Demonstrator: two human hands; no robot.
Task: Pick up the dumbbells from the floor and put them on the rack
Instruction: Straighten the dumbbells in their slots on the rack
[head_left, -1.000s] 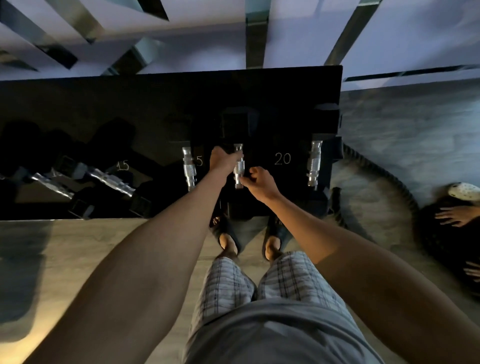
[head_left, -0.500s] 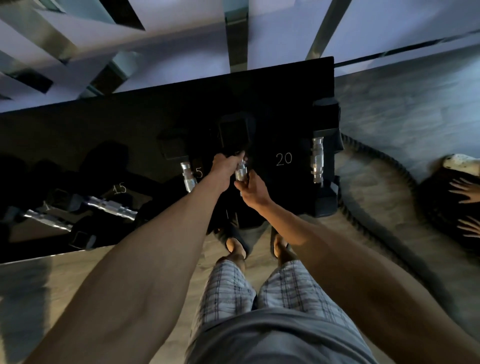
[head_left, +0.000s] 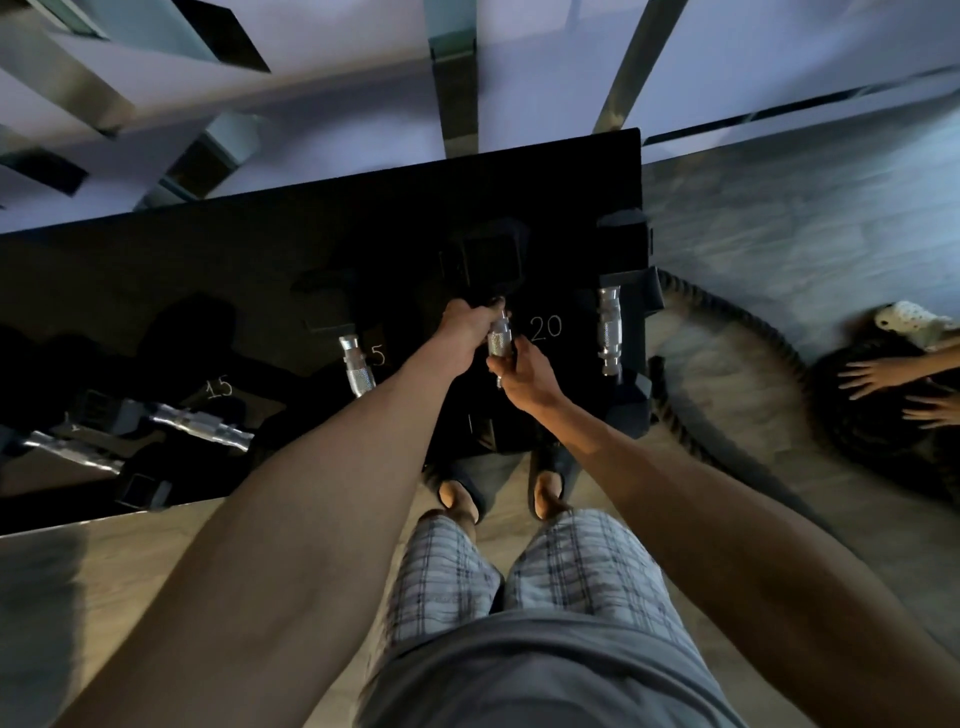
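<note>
Both hands (head_left: 467, 325) (head_left: 524, 369) clamped on dumbbell (head_left: 500, 340) handle, long axis running near-to-far, over rack (head_left: 363, 223) slot beside "20".

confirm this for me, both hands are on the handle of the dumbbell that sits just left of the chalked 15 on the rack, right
Not quite. In the head view the left hand and right hand do hold one dumbbell on the rack, but it sits just left of the chalked 20, not the 15.

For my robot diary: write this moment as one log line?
left hand: on dumbbell | right hand: on dumbbell | dumbbell: over rack
</note>
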